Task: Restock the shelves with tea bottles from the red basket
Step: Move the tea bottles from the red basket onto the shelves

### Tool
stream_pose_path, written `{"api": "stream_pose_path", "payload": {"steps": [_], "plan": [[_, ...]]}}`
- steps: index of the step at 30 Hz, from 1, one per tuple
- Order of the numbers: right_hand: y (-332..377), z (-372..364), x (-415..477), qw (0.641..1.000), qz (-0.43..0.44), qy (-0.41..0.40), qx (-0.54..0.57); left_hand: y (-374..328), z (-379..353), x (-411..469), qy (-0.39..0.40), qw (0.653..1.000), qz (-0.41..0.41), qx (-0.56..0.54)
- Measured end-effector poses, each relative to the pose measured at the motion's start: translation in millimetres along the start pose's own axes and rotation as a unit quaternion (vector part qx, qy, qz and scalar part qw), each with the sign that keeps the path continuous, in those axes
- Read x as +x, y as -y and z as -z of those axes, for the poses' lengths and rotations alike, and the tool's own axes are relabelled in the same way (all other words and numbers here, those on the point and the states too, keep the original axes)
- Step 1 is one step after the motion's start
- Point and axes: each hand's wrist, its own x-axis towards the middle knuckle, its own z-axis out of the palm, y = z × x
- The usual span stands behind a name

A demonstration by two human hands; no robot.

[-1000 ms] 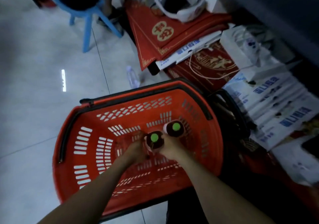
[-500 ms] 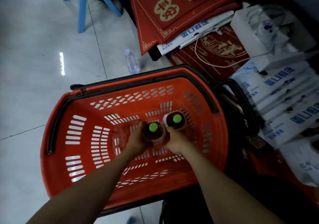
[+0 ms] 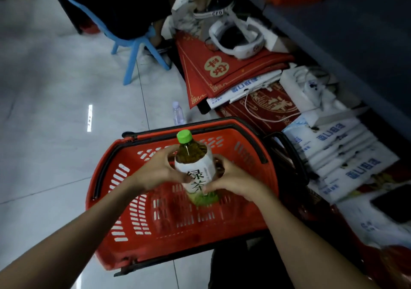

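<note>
A tea bottle [image 3: 195,166] with a green cap, amber tea and a white label with green characters hangs above the red basket [image 3: 124,211]. My left hand [image 3: 160,168] grips its left side, fingers curled round the shoulder. My right hand [image 3: 233,179] holds the right side, with the thumb across the lower label. A second bottle [image 3: 219,166] shows only as a dark sliver behind the first, mostly hidden by my right hand. The basket stands on the tiled floor with its black handles folded down along the rim.
A small clear water bottle [image 3: 178,113] stands on the floor behind the basket. Red mats [image 3: 222,70] and white bags with blue print [image 3: 338,155] are piled to the right. A person sits on a blue plastic chair [image 3: 133,50] at the back. A dark shelf base [image 3: 355,50] runs along the right.
Both hands have lifted the nearer tea bottle out of the basket, so its label now shows. The camera view has tilted up and brought the chair and seated person into view.
</note>
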Motion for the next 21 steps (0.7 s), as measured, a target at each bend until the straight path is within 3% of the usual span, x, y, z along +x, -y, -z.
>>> {"api": "stream_pose_path", "payload": {"steps": [5,11,17,21], "plan": [[61,30,-50,0.992,0.092,-0.086,0.017,-72,6,-19,-0.033,0.993,-0.09,-0.073],[143,73,-124,0.96,0.198,-0.195,0.026,-162,-5,-22,-0.016,0.972,-0.227,-0.066],[210,135,-213,0.907,0.273,-0.318,-0.041,-278,-25,-3,0.03,0.926,-0.354,-0.126],[245,178,-273,0.848,0.313,-0.419,-0.091,-367,-47,15,0.078,0.889,-0.433,-0.13]]}}
